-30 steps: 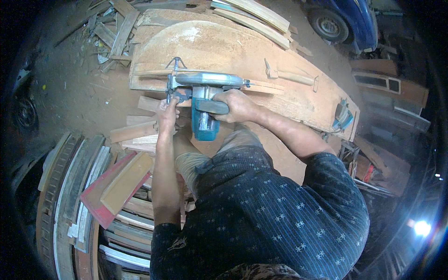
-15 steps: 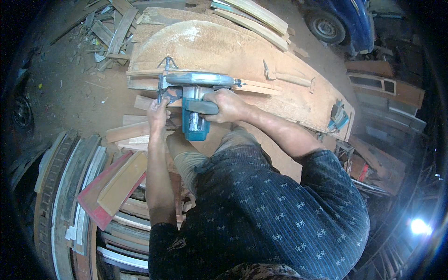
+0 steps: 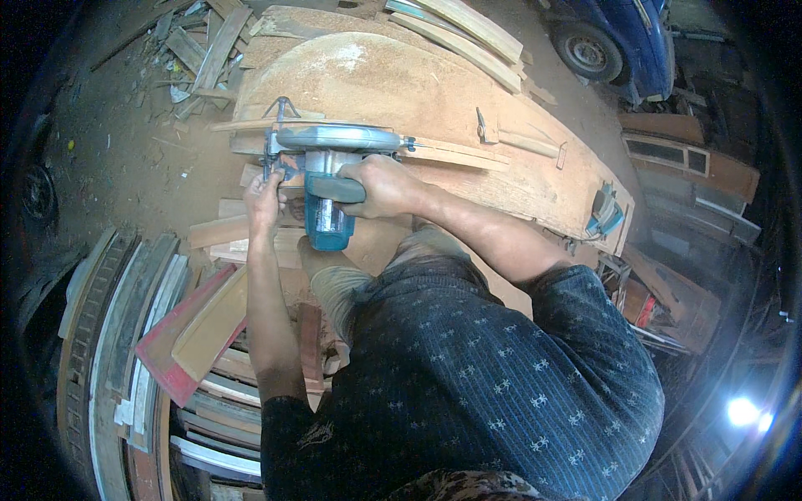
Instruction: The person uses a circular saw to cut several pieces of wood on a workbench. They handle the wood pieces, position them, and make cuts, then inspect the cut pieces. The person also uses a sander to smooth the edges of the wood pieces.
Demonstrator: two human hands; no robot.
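Note:
My right hand (image 3: 380,184) is wrapped round the handle of a teal circular saw (image 3: 334,139) with a grey blade guard. The fingers of my left hand (image 3: 264,194) close on the metal front part of the saw's base plate, where a rip fence (image 3: 282,107) is fitted. Beneath the saw lies a narrow wooden board (image 3: 459,155), its right end showing past the guard and a thin strip sticking out on the left. The blade is hidden by the guard. Everything rests on a dusty wooden workbench (image 3: 401,88).
A hammer (image 3: 526,143) lies on the bench, with a teal power planer (image 3: 605,210) at its right end. Long planks (image 3: 455,42) lie at the back. Timber stacks (image 3: 125,334) stand at the left, scrap wood (image 3: 196,50) at far left, a blue vehicle (image 3: 618,42) at far right.
The saw has slid a little to the left along the board, both hands moving with it. The thin strip now sticks out farther on the left.

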